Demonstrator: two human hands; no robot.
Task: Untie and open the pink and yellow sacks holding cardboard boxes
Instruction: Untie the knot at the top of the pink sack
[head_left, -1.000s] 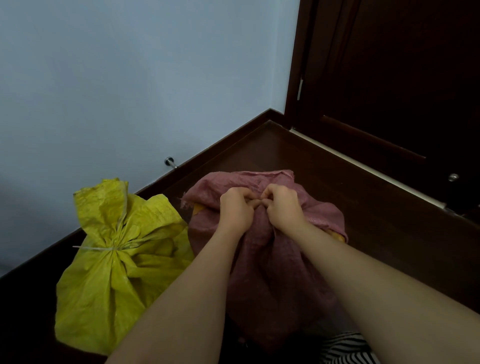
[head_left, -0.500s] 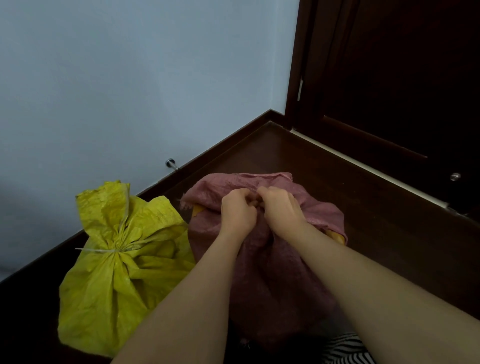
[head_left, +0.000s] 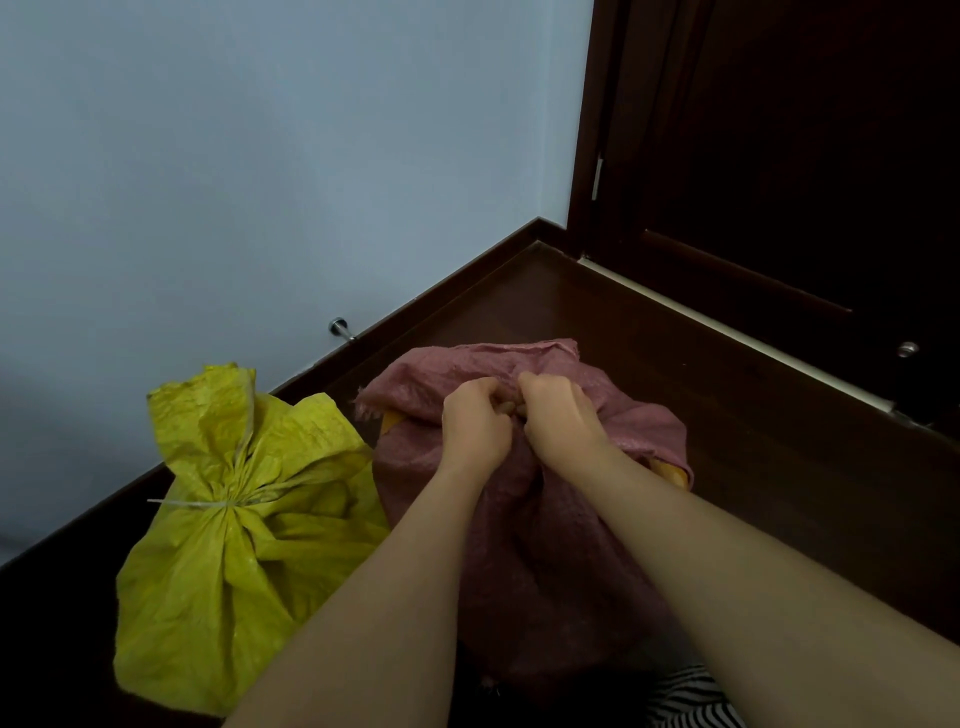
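Both hands – L, R – pinch pink sack top.

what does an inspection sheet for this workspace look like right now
surface: dark wooden floor, sacks standing on it
job's things: pink sack gathered at the top; yellow sack tied shut with a pale string
clutter: striped fabric at bottom edge
grippers: left hand and right hand both pinching the pink sack's gathered neck
cables: nothing seen
surroundings: pale blue wall, dark door, metal door stop
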